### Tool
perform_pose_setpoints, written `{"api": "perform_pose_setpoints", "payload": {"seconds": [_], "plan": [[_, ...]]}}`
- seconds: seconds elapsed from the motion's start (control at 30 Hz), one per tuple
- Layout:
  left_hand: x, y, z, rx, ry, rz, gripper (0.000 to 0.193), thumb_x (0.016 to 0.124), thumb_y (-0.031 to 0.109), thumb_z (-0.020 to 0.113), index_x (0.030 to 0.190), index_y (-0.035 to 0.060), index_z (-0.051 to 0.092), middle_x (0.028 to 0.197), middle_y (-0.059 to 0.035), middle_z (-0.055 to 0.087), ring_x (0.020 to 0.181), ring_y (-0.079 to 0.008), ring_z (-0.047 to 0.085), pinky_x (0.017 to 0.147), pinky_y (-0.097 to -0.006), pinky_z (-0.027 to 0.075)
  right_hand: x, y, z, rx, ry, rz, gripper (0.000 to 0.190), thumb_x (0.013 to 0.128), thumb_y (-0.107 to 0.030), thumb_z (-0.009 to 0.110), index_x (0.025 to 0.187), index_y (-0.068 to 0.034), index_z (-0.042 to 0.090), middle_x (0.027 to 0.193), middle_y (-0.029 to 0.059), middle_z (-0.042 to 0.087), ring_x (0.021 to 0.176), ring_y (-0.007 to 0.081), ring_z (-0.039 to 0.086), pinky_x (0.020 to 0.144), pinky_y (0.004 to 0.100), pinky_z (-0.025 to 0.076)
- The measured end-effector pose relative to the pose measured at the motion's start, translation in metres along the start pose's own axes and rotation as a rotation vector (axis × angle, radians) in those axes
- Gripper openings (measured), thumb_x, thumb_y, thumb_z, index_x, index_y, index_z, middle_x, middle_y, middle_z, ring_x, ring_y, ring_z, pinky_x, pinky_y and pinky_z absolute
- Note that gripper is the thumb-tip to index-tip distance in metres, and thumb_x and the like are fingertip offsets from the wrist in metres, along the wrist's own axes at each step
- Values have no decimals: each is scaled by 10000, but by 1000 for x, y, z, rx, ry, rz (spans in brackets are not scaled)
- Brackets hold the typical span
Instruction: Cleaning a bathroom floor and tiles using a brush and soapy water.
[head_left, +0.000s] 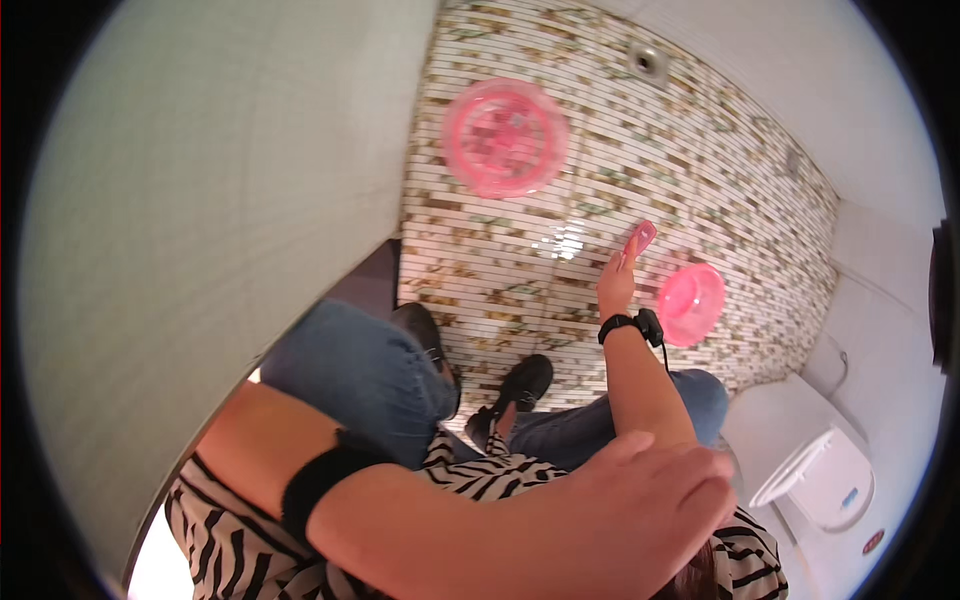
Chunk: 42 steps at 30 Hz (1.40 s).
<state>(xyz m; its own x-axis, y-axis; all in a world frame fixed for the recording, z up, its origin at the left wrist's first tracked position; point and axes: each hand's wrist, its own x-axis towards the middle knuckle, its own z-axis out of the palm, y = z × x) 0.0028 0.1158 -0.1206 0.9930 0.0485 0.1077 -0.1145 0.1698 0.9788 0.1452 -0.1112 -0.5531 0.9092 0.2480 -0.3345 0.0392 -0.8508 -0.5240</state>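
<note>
Low over the tiled floor, my right hand (618, 283) is closed around a small pink plastic item (640, 238), whose exact kind I cannot make out. A black strap with a small device and cable circles that wrist. My left hand (675, 480) reaches across close to the camera, fingers curled, overlapping my right forearm in the picture. Whether it touches the forearm or holds anything is hidden. Just right of my right wrist stands a small pink plastic basin (684, 330). Farther ahead, a larger translucent pink basin (457, 146) sits on the floor.
A white toilet (765, 416) with a raised lid stands at the right, beside the wall. A metal floor drain (646, 63) lies at the far end. On the left, a pale panel (225, 165) rises close to my knee. The mosaic-tile floor (510, 262) looks shiny.
</note>
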Motion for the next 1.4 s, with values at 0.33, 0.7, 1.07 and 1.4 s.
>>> {"api": "perform_pose_setpoints", "payload": {"seconds": [0.33,0.7,1.07,1.4], "plan": [[13,-37,-19,173,-272,-189,336,777,-8,546,1103,17,474,1244,-164,506,1146,-321,522,973,-447,393,-97,-75,36,2,-383,-30,511,994,-372,396,1481,-294,260,733,225,642,632,420,602,591,505,459],[46,-59,-46,-203,311,-359,232,916,47,518,1142,77,480,1267,-69,544,1212,-177,496,1007,-316,357,-25,-27,-13,-121,-68,145,546,1004,-297,357,1508,-302,145,712,252,633,676,460,608,618,537,466],[48,-67,-54,-236,322,-328,289,934,75,553,1200,46,444,1241,-86,514,1185,-191,489,1007,-329,387,-38,-3,0,59,176,234,564,991,-292,396,1506,-263,168,916,284,661,831,452,635,748,520,478],[46,-66,-50,-179,314,-343,242,960,87,501,1198,42,485,1211,-103,589,1153,-213,546,1017,-355,382,-106,-65,17,207,-379,134,679,941,-191,456,1520,-324,127,762,182,591,646,282,599,640,437,469]]}}
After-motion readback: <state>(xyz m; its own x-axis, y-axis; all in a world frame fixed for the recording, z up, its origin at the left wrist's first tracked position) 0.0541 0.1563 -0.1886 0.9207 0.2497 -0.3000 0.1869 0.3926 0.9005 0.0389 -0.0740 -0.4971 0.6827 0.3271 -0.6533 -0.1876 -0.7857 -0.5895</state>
